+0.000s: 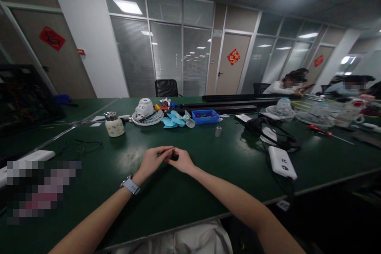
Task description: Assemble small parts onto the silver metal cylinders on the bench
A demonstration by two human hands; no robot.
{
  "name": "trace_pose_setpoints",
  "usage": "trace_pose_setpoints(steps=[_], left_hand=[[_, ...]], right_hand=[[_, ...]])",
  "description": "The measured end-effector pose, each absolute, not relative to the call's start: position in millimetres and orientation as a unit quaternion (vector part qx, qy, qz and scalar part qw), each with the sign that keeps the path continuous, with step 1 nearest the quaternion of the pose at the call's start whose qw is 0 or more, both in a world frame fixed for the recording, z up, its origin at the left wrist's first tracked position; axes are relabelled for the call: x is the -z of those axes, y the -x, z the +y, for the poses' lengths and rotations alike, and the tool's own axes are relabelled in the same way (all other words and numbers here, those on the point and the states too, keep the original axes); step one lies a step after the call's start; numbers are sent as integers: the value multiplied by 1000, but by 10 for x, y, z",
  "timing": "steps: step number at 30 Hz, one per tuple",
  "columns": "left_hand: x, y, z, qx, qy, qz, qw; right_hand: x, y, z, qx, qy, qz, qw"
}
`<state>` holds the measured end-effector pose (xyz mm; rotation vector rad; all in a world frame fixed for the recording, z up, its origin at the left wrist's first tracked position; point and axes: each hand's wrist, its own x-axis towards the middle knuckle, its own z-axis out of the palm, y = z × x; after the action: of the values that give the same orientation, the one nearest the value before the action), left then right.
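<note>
Both of my hands meet over the green tabletop (184, 202), fingertips touching. My left hand (154, 158), with a watch (130, 185) on its wrist, has its fingers pressed together in a pinch. My right hand (182, 160) curls in from the other side, thumb and fingers closed. Whatever lies between the fingertips, if anything, is too small and hidden to name. Beyond the hands, a small metal cylinder (218, 131) stands upright, touched by neither hand. Light blue fan blades (175, 120) lie farther back.
A cream bottle (114, 124) and a white fan part (145, 108) stand at back left, near a blue tray (205, 117) of small parts. On the right lie a white power bank (282, 162), a black strapped headset (256, 126) and a screwdriver (320, 130). Other people sit far right.
</note>
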<state>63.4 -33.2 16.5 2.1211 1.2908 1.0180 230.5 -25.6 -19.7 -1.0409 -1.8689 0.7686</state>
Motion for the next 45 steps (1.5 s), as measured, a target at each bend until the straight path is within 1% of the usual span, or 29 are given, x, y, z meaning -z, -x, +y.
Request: trace_pose_setpoints(steps=[6,10,12,14,16,22,26,33,35,37,39,41,43,45], left_hand=[[-307,-674,-364,-436,-733,485,192],[-242,-394,-243,-467,-692,528,153],[-138,-212,-168,-430,-700,546,163],[-37,-85,-115,-350,-724,558,204],[21,-43,-97,-303,-738,556,235],[11,-156,-129,-286,-753,544,233],[26,-161,-133,-323,-733,561,211],[61,-137,-106,-359,-712,578,171],[58,-141,-107,-364,-711,578,167],[45,-149,-118,-369,-710,577,164],[31,-158,-132,-373,-710,574,166],[24,-164,-142,-376,-709,573,169],[28,-164,-144,-375,-707,574,173],[40,-163,-137,-372,-705,578,178]], right_hand=[[202,-2269,-254,-288,450,-736,417],[179,-2345,-239,-272,482,-711,433],[170,-2410,-215,-255,508,-698,436],[167,-2468,-191,-248,520,-690,437],[168,-2504,-179,-245,525,-688,438],[189,-2483,-191,-255,531,-671,450],[191,-2478,-151,-330,523,-620,482],[18,-2666,-87,-607,426,-425,519],[-10,-2711,-80,-655,393,-379,523],[-13,-2737,-71,-672,385,-353,524],[-3,-2769,-58,-655,401,-355,533],[5,-2846,-40,-595,431,-392,554],[5,-3004,-17,-486,456,-459,587],[2,-3249,5,-347,491,-510,615]])
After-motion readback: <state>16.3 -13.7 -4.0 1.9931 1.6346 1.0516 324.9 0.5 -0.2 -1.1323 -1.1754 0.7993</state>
